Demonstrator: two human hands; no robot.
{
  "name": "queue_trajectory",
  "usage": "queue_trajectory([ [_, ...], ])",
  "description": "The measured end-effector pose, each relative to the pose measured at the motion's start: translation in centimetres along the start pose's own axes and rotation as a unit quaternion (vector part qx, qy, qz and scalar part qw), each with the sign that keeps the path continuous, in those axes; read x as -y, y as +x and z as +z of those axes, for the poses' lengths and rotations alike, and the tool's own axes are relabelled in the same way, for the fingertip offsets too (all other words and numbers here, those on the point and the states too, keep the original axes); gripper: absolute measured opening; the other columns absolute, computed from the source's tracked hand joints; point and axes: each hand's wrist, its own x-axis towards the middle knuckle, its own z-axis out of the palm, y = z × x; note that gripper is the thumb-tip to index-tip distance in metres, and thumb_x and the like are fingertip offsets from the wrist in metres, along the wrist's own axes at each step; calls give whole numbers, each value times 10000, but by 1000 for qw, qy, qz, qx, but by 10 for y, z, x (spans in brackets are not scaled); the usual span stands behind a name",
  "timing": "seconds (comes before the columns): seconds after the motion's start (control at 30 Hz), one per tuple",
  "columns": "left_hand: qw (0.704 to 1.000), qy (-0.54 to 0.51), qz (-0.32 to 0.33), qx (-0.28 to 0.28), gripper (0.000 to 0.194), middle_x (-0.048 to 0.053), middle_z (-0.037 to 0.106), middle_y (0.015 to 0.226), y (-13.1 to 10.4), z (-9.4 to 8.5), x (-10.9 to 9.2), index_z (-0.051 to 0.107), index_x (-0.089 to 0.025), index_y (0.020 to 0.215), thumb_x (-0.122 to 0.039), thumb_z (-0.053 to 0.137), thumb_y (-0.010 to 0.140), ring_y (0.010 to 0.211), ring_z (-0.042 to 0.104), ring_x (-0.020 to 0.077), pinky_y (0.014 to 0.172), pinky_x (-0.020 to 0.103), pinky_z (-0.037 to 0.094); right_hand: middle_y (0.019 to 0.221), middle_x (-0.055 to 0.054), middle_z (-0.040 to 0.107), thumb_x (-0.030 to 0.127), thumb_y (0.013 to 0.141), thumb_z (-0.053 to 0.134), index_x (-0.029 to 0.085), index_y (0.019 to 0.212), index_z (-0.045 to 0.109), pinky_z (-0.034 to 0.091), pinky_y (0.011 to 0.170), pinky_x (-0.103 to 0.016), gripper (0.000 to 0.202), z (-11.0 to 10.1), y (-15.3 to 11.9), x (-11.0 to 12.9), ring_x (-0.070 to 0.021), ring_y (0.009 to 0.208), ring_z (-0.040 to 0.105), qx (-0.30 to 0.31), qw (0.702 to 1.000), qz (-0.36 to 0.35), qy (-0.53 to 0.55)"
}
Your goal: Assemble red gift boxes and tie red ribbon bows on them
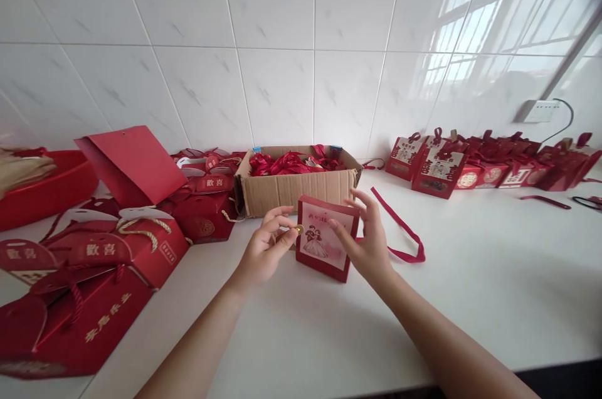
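Observation:
A thin red gift box (327, 239) with a printed couple and writing on its pale front stands on the white table before me. My right hand (369, 236) grips its right side, thumb on the front and fingers around the far edge. Between the thumb and finger of my left hand (273, 245) is a small gold-coloured round piece (300, 230), held close to the box's left edge. A dark red ribbon (404, 242) lies loosely curved on the table to the right of the box.
Behind the box stands an open cardboard carton (296, 192) full of red ribbons. Larger red gift boxes (108, 305) crowd the left side, near a red basin (56, 189). Several small red boxes with ribbon loops (439, 167) line the wall at right, by dark red scissors or a similar tool (545, 201).

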Motion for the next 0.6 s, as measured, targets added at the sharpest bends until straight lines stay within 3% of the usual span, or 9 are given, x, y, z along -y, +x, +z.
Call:
queue_trajectory([
  [0.1,999,30,11,3,209,84,388,1413,2,2,7,615,-213,782,-418,602,822,1332,324,271,998,376,357,1066,-87,594,334,825,613,289,1290,331,579,671,-385,546,2,-1,-5,-229,871,650,75,979,134,134],
  [0.17,999,32,14,1,200,82,400,1414,2,3,8,614,-210,775,-404,601,824,1333,329,265,1029,385,328,935,-53,616,348,818,624,296,1290,328,586,625,-364,560,2,-2,-4,-215,778,656,94,961,173,195],
  [0.3,999,20,14,-22,205,85,567,1129,0,4,4,619,-190,782,-392,610,814,1104,532,233,871,321,445,895,-40,619,339,792,658,281,1198,448,574,632,-345,461,2,-3,-1,-199,745,637,107,956,177,209],
  [0.4,999,26,29,-33,207,46,569,942,-1,4,1,609,-177,753,-373,605,821,913,574,178,736,250,458,831,-24,604,339,774,676,238,962,550,537,565,-289,248,2,-4,3,-166,678,604,118,955,176,207],
  [0.5,997,42,36,-44,195,31,557,917,-1,5,2,594,-177,749,-355,599,828,843,571,150,669,222,443,772,-15,581,345,761,687,205,796,559,495,520,-254,193,3,-4,5,-144,639,571,101,961,180,186],
  [0.6,995,74,51,-49,186,39,539,947,-2,6,5,591,-184,762,-354,584,837,896,573,166,673,233,460,954,-58,628,338,756,694,194,770,568,530,623,-282,192,2,-4,6,-181,804,615,99,956,189,201],
])
